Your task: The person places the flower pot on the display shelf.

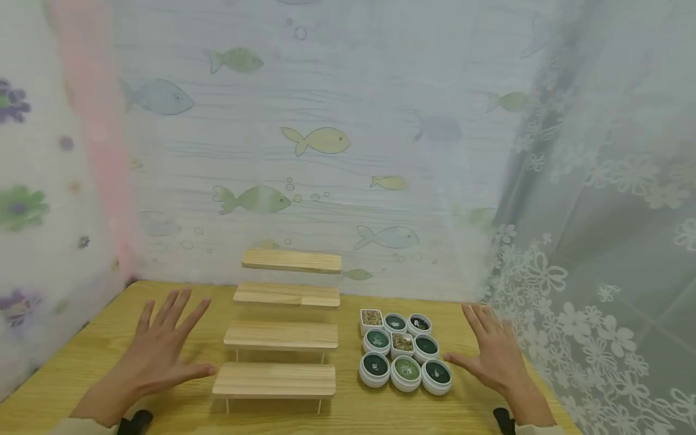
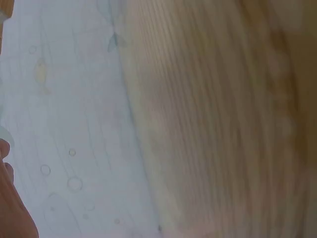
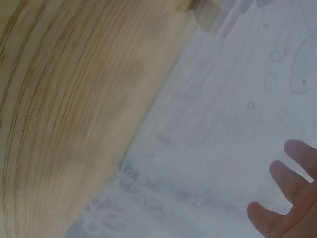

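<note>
A wooden display riser [image 1: 274, 380] with several stepped shelves stands in the middle of the table. To its right sits a tight cluster of small white pots: round ones with green contents [image 1: 405, 370] and two square ones with tan, grainy contents [image 1: 402, 343]. My left hand [image 1: 160, 356] is spread at the riser's left side, thumb near the lowest shelf, holding nothing. On the right of the pots my right hand [image 1: 495, 356] is extended with nothing in it, its thumb pointing toward them. Only fingers of each hand show in the wrist views.
The wood-grain table [image 1: 179, 417] reaches back to a pale curtain printed with fish [image 1: 321, 140]. A sheer curtain with white flowers [image 1: 576, 320] hangs along the right edge. Another flower-printed cloth [image 1: 49, 254] borders the left side.
</note>
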`<state>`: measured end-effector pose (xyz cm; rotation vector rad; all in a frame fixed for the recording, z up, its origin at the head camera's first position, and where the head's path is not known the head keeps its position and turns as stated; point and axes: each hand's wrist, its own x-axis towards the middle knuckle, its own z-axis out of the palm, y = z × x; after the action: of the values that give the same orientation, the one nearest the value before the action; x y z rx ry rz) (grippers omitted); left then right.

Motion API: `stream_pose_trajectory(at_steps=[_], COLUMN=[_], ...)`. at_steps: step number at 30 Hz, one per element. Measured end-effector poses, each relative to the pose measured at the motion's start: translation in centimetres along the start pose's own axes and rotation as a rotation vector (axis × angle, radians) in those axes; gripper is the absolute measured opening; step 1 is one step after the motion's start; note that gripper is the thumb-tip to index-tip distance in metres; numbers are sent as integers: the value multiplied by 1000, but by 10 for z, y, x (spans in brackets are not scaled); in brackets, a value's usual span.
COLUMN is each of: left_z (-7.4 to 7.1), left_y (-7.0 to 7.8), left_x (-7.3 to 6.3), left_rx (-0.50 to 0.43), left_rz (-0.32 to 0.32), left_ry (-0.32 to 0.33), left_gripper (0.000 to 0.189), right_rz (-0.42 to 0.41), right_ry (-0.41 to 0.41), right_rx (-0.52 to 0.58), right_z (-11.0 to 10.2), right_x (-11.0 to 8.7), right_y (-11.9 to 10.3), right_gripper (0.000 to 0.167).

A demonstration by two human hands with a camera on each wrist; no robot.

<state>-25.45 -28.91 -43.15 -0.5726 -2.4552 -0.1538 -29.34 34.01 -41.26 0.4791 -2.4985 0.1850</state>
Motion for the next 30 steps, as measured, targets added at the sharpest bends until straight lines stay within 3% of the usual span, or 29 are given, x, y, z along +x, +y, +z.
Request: stream_pose_trajectory(at_steps=[5, 8, 12, 16, 21, 24, 30], left_z=[4, 5, 8, 11, 14, 15, 17], left_y=[12, 21, 29, 35, 44, 50, 55], left_x=[7, 10, 10, 10, 11, 10, 10], left_rx=[-155, -281, -410, -498, -600, -643, -733], left_rz=[-22, -57, -117, -159, -182, -186, -253], left_ry=[19, 3, -66, -102, -100, -95, -129], left_gripper=[118, 118, 116, 106, 88, 81, 76], right_rz=[-38, -16, 42, 105, 166, 184, 226], right_ry=[47, 7, -70, -140, -225, -248, -305], right_rx=[100, 140, 180, 218, 301, 371, 496], right_z=[2, 1, -1, -4, -5, -4, 0], right_x=[1, 2, 0, -5, -8, -8, -8], right_y=[-6, -11, -20, -26, -31, -33, -37], right_gripper=[102, 101, 99, 96, 92, 87, 74])
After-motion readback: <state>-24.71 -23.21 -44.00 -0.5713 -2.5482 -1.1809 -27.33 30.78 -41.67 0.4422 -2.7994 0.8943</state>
